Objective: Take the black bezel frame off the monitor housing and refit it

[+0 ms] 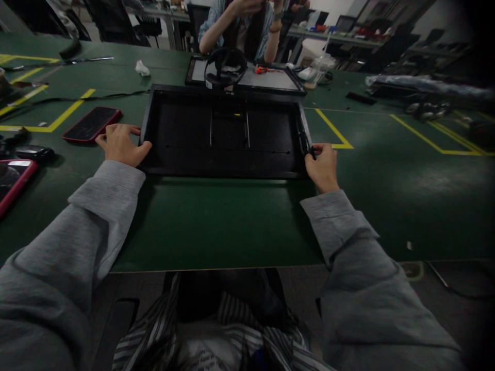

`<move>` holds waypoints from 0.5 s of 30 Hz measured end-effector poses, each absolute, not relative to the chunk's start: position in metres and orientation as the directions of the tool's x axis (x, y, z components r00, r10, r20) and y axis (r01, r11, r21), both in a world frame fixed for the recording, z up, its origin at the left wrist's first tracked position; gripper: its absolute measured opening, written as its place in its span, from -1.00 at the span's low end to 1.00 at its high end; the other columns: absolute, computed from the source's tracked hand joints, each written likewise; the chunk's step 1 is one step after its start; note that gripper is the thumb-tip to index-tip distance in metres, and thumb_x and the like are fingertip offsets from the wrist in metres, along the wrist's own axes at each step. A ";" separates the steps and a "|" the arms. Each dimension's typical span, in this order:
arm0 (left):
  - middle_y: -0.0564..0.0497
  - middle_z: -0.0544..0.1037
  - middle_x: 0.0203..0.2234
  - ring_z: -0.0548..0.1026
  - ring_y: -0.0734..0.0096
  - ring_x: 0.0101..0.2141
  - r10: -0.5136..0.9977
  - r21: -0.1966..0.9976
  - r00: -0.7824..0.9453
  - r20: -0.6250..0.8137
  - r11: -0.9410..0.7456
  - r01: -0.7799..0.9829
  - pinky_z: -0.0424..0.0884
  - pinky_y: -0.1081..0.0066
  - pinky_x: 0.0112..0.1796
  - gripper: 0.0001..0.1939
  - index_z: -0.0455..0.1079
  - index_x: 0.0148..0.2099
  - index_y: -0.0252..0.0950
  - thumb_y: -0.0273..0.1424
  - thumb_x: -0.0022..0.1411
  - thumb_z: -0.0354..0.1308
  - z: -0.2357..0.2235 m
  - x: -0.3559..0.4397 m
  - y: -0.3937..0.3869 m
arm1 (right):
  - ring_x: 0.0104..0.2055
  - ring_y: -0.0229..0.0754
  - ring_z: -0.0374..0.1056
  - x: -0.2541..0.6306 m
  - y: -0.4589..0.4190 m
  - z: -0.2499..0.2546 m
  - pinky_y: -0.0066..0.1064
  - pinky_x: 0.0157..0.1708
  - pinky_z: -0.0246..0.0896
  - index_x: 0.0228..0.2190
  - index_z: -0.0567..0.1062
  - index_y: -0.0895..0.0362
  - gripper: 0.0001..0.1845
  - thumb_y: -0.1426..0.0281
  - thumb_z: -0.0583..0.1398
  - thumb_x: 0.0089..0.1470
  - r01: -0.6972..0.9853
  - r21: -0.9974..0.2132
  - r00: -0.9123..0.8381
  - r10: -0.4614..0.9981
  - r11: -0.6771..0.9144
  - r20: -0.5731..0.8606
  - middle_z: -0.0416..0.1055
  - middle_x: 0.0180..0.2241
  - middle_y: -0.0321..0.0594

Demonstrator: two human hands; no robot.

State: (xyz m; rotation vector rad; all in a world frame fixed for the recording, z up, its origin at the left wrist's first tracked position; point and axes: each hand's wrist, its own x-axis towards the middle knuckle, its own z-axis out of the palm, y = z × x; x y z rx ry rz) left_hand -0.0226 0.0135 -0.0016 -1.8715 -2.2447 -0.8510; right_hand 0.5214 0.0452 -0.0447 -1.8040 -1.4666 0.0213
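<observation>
A wide, shallow black rectangular housing, resembling a monitor shell, lies on the green table with its hollow side up. Two thin metal rails run across its middle. My left hand holds the left rim, thumb over the edge and other fingers partly spread outside. At the right rim, near the front corner, my right hand pinches the edge with closed fingertips. Beside those fingertips, a thin black strip runs along the inner right wall; whether they grip it too is unclear.
A red-cased phone lies left of my left hand, another nearer the table's left edge. Beyond the housing are a black round stand, a framed panel and a person. Plastic-wrapped parts lie far right.
</observation>
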 end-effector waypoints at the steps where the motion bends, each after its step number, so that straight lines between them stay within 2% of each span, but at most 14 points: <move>1: -0.25 0.52 0.16 0.25 -0.14 0.30 0.889 0.338 -0.233 0.395 0.095 0.936 0.02 -0.28 0.23 -0.63 0.45 -0.02 -0.28 -0.17 0.21 0.18 -0.001 -0.023 0.014 | 0.02 0.08 0.35 0.522 0.046 -0.045 0.08 0.18 0.25 -0.16 0.40 0.08 -0.67 0.50 0.21 -0.02 0.819 -0.573 0.327 0.835 -0.018 0.442 0.43 -0.14 -0.09; 7: -0.31 0.47 0.19 0.21 -0.20 0.32 0.945 0.263 -0.177 0.275 0.103 0.959 -0.02 -0.34 0.24 -0.60 0.44 -0.02 -0.27 -0.11 0.21 0.21 0.008 -0.033 0.014 | 0.00 0.10 0.38 0.533 0.047 -0.047 0.12 0.13 0.30 -0.09 0.41 0.09 -0.61 0.37 0.24 -0.01 0.835 -0.550 0.268 0.869 0.005 0.415 0.42 -0.17 -0.10; 11: -0.23 0.56 0.00 0.33 -0.19 0.22 0.970 0.255 -0.207 0.124 0.170 0.952 0.01 -0.32 0.25 -0.52 0.45 -0.04 -0.27 0.02 0.24 0.18 0.016 -0.043 0.018 | -0.05 0.05 0.40 0.537 0.046 -0.046 0.09 0.11 0.35 -0.13 0.41 0.08 -0.61 0.35 0.28 -0.06 0.846 -0.534 0.264 0.871 -0.002 0.414 0.42 -0.21 -0.17; 13: -0.21 0.57 -0.03 0.41 -0.14 0.16 0.974 0.250 -0.226 0.027 0.212 0.945 0.08 -0.28 0.24 -0.47 0.44 0.01 -0.28 0.06 0.25 0.16 0.019 -0.049 0.022 | -0.08 0.03 0.41 0.536 0.045 -0.045 0.08 0.09 0.37 -0.13 0.40 0.08 -0.61 0.34 0.29 -0.05 0.838 -0.546 0.260 0.870 0.013 0.419 0.44 -0.21 -0.17; 15: -0.25 0.55 0.03 0.46 -0.06 0.11 0.981 0.282 -0.183 -0.062 0.193 0.940 0.23 -0.12 0.21 -0.43 0.42 0.08 -0.33 0.04 0.27 0.17 0.021 -0.057 0.025 | -0.06 0.05 0.43 0.534 0.043 -0.044 0.09 0.09 0.37 -0.10 0.39 0.08 -0.58 0.35 0.29 -0.04 0.828 -0.561 0.262 0.872 0.017 0.413 0.46 -0.19 -0.13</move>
